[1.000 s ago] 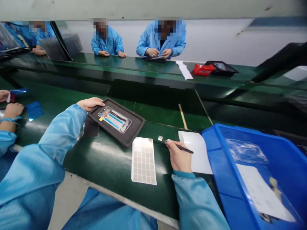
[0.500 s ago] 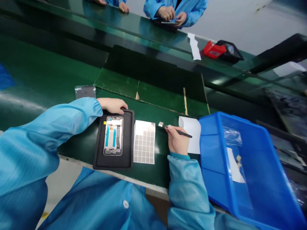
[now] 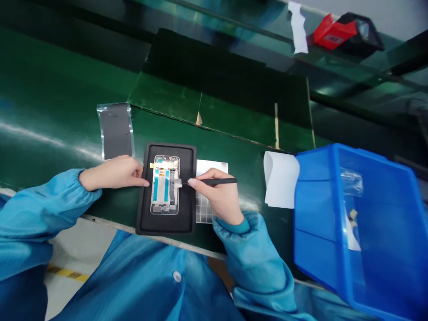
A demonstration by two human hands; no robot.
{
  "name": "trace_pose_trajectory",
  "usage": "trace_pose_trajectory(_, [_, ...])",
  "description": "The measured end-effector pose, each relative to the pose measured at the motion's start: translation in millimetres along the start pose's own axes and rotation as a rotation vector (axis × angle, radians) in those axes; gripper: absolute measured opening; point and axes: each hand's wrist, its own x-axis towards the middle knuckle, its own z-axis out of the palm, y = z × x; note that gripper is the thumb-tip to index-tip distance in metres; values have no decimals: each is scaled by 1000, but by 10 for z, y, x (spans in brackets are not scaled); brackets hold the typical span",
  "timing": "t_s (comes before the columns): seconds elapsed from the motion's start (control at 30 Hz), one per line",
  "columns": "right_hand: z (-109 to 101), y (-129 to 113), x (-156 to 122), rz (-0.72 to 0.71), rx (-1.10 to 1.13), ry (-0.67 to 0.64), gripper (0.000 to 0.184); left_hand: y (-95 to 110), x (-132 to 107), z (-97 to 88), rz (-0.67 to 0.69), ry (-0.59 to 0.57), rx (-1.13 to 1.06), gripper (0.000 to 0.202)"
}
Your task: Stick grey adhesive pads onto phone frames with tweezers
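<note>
In the head view an opened phone (image 3: 166, 185), its battery and circuit board showing, lies in a black tray (image 3: 167, 225). My left hand (image 3: 117, 173) is closed at the tray's left edge, fingers curled and one digit reaching over the rim. Pinched in my right hand (image 3: 219, 191) are black tweezers (image 3: 219, 181), pointing left across the tray. A small light-grey square sticker (image 3: 178, 183) sits at their tip, over the phone's right side; whether it touches the phone I cannot tell. Partly under my right hand is a sheet of square stickers (image 3: 203, 211).
A dark film sheet (image 3: 117, 131) with clear edges lies beyond my left hand. Folded white paper (image 3: 281, 180) lies beside a large blue bin (image 3: 316, 214) at the right. Green boards (image 3: 234, 122) stretch along the back, with a red box (image 3: 334, 33) farther off.
My right hand has brought the tweezers and sticker left, over the phone. My left hand has shifted from the tray's top edge to its left side. The camera now looks lower.
</note>
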Motion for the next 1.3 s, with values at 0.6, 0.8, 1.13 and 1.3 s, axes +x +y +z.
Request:
trace_pose_trajectory(0.6, [412, -3, 27, 21, -119, 49, 20, -62, 192, 435, 588, 665, 140, 9])
trace_pose_trajectory(0.8, [410, 32, 3, 24, -206, 72, 21, -65, 195, 422, 595, 644, 169, 12])
trace_pose_trajectory(1.13, [418, 21, 16, 2, -251, 87, 24, -47, 213, 402, 585, 642, 199, 17])
trace_pose_trajectory(1.3, [418, 19, 19, -15, -257, 74, 22, -42, 216, 397, 581, 636, 207, 17])
